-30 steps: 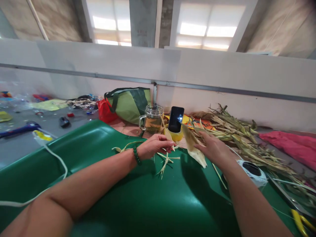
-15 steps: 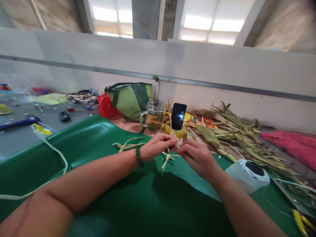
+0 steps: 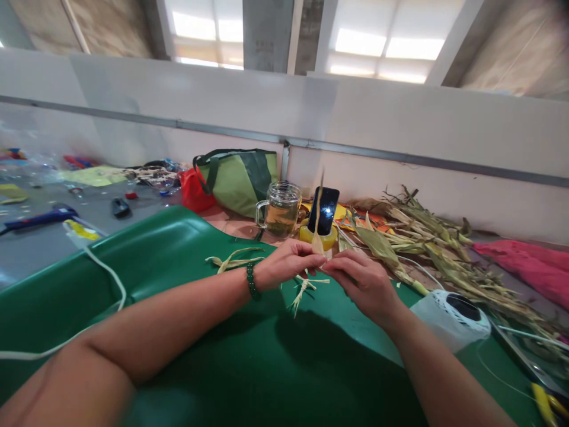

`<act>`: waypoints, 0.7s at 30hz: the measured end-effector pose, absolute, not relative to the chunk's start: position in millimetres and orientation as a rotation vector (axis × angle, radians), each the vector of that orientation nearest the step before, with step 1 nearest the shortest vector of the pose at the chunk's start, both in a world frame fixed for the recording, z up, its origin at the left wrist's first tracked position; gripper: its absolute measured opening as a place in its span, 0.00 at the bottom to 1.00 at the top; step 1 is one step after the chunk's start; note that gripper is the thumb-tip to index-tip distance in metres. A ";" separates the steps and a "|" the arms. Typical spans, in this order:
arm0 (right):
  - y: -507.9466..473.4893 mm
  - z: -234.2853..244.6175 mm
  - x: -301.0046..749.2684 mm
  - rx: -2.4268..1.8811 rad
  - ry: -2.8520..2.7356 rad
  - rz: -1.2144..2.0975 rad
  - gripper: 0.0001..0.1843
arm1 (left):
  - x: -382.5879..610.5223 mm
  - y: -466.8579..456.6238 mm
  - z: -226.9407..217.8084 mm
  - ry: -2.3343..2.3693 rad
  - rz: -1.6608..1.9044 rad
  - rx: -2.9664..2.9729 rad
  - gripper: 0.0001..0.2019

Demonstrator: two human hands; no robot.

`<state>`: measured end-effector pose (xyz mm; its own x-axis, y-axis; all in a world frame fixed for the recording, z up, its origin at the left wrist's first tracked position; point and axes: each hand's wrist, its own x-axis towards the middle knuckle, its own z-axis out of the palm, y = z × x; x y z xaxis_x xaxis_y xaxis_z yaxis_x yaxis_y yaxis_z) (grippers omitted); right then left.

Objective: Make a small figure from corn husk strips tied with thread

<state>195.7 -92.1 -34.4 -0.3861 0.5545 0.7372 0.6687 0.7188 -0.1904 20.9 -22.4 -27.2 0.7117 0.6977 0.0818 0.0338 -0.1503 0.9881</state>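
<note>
My left hand (image 3: 288, 265), with a green bead bracelet (image 3: 251, 280) at the wrist, and my right hand (image 3: 361, 280) meet over the green mat (image 3: 186, 261). Both pinch a thin dried corn husk strip (image 3: 318, 228) that stands up between the fingertips. A small tied husk figure (image 3: 302, 289) lies on the mat just below the hands. More loose husk strips (image 3: 233, 258) lie to the left of my left wrist.
Behind the hands stand a glass mug of tea (image 3: 281, 210) and a phone (image 3: 325, 210) propped in a yellow tape roll. A pile of dried husks (image 3: 427, 243) spreads to the right. A white thread spool (image 3: 453, 314), a green bag (image 3: 240, 178) and a white cable (image 3: 102, 276) are nearby.
My right hand put down the wide husk piece and came to the left hand. Both now pinch the thin strip, which has risen upright.
</note>
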 end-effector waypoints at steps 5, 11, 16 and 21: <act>-91.8 -35.8 192.3 -1.013 -2.004 0.070 0.07 | 21.2 -23.5 -28.6 0.574 0.757 1.636 0.14; -90.2 -37.1 180.7 -1.173 -1.498 0.853 0.11 | 25.0 -22.5 -33.2 0.564 0.868 1.559 0.17; -88.0 -36.1 175.8 -1.259 -1.191 1.087 0.14 | 26.0 -21.8 -34.9 0.565 0.899 1.561 0.16; -86.0 -38.1 173.8 -1.244 -1.061 1.233 0.16 | 26.4 -21.9 -34.0 0.569 0.929 1.619 0.15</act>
